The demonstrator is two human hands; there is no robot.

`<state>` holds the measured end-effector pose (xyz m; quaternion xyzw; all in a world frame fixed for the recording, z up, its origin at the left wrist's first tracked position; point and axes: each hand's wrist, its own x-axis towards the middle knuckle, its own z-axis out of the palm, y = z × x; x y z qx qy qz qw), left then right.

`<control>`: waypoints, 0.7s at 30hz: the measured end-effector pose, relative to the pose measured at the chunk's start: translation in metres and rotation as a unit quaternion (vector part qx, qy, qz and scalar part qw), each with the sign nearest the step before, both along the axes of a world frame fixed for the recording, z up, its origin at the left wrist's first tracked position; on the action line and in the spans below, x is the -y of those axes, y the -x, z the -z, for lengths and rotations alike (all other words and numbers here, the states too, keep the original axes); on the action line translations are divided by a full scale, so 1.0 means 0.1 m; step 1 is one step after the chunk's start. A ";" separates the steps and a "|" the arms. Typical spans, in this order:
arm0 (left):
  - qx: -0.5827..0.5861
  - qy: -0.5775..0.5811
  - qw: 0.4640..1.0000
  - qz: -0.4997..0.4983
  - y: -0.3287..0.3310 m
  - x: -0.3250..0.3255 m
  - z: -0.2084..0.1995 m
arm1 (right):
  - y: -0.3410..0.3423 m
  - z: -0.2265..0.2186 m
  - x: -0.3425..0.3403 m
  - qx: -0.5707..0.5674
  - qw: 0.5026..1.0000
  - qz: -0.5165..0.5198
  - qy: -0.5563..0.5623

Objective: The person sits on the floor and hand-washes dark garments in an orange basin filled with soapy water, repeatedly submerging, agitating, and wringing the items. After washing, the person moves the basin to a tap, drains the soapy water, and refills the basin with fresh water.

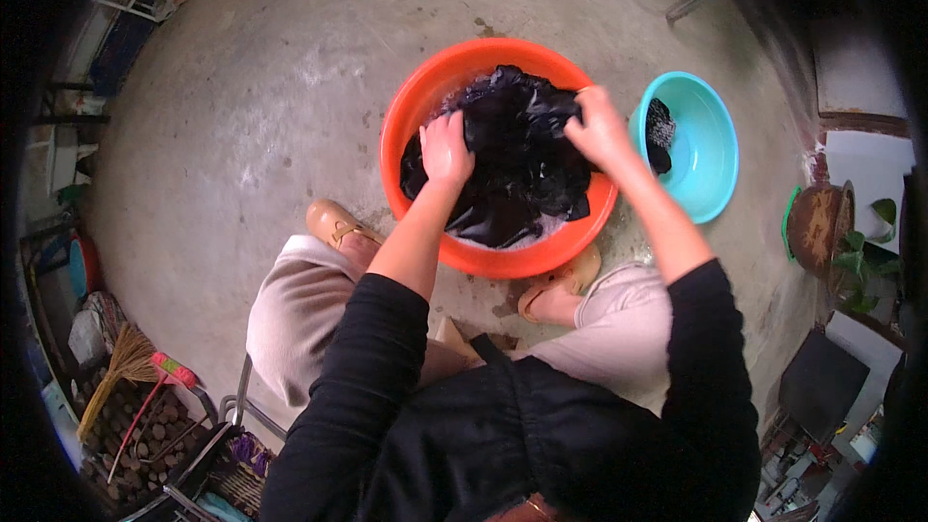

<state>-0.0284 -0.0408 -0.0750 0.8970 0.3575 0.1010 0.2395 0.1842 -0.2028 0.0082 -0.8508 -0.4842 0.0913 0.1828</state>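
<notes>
A: Hand pose?
B: Both forearms reach forward and converge over the orange basin (394,155). Black sleeves end near the elbows; skin is bare below.
A: Left?
B: Left hand (445,148) is at the left part of the black cloth (517,159), back of hand up, fingers pointing away from the body, slightly bent and close together. Touching cloth. Can't tell if it grips any.
A: Right?
B: Right hand (601,128) is over the basin's right rim, a bit farther out than the left. Wrist angled inward, fingers curled, nearly closed, with the cloth's upper right edge in its grasp.
A: Where's the cloth?
B: Bunched in the basin, wet sheen, whitish suds (549,225) along the near side. Spans the gap between the hands.
A: Nearby?
B: Turquoise basin (710,164) just right of the orange one, dark items (660,126) in its left side. Both on the concrete floor (242,155).
</notes>
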 end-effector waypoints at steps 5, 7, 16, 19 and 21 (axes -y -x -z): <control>-0.047 -0.011 0.999 -0.002 -0.19 -0.16 0.48 | 0.58 0.92 -0.30 0.017 0.975 -0.127 0.184; -0.126 -0.024 0.991 0.028 -0.31 -0.31 0.65 | 0.59 1.07 -0.40 0.024 0.971 -0.133 0.197; -0.170 0.028 0.985 0.018 -0.58 -0.55 1.27 | 0.32 2.05 -0.54 -0.039 0.971 -0.149 0.183; -0.119 0.032 0.992 0.041 -0.59 -0.58 1.28 | 0.30 2.22 -0.50 -0.131 0.974 -0.077 0.169; -0.022 0.143 0.989 0.020 -0.62 -0.62 1.21 | 0.31 2.17 -0.50 -0.029 0.975 -0.137 0.170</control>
